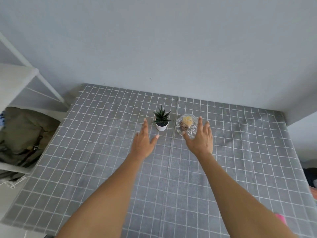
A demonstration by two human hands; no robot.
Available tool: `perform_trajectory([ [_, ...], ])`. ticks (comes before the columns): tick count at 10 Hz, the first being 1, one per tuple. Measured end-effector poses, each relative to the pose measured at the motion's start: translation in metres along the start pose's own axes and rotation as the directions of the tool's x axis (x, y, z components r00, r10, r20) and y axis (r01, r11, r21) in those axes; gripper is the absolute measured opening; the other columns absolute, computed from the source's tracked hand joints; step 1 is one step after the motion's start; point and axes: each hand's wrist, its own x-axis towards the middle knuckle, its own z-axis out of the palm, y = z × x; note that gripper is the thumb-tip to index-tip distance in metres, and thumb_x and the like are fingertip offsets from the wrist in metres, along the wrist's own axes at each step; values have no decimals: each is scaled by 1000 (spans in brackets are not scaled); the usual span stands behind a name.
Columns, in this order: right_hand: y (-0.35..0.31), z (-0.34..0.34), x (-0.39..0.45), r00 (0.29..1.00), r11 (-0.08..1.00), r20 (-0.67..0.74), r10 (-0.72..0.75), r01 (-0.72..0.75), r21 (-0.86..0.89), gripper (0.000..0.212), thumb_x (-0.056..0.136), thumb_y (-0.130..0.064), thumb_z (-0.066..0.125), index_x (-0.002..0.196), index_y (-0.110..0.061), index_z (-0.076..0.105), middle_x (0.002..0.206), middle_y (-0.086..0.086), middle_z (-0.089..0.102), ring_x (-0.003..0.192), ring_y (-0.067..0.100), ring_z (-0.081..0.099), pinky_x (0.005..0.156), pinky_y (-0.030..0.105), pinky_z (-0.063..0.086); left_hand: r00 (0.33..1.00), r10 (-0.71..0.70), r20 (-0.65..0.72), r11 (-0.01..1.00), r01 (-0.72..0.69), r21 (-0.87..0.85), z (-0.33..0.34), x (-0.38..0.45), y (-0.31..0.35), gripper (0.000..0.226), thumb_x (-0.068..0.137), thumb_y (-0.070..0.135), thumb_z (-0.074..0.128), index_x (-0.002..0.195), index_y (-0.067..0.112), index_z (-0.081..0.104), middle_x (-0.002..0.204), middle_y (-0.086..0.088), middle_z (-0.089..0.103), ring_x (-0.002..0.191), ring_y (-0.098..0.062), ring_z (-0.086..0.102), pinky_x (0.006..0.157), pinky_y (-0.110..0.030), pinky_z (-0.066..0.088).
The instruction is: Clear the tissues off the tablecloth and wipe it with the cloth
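A grey tablecloth (96, 152) with a white grid covers the table. Near its far middle stand a small potted succulent (161, 119) in a white pot and a clear glass bowl (182, 122) holding a yellowish item. My left hand (144, 141) hovers open just left of the pot, fingers spread. My right hand (200, 138) is open over the near right side of the bowl, partly hiding it. I see no tissues on the cloth. A pink thing (281, 219) shows at the near right edge; I cannot tell what it is.
A grey wall runs behind the table. A white shelf frame (25, 79) stands at the left with an olive bag (22, 134) below it. Dark items (311, 176) lie past the table's right edge.
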Motion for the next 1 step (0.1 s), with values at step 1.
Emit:
perform_trajectory([
  [1, -3, -9, -23, 1000, 999, 15, -15, 16, -43, 77, 98, -51, 38, 154, -17, -3, 161, 16, -3, 148, 31, 2, 119, 43, 8, 989, -74, 130, 987, 54, 154, -12, -12, 1, 75, 99, 50, 29, 152, 9, -4, 161, -10, 0, 148, -25, 8, 118, -53, 8],
])
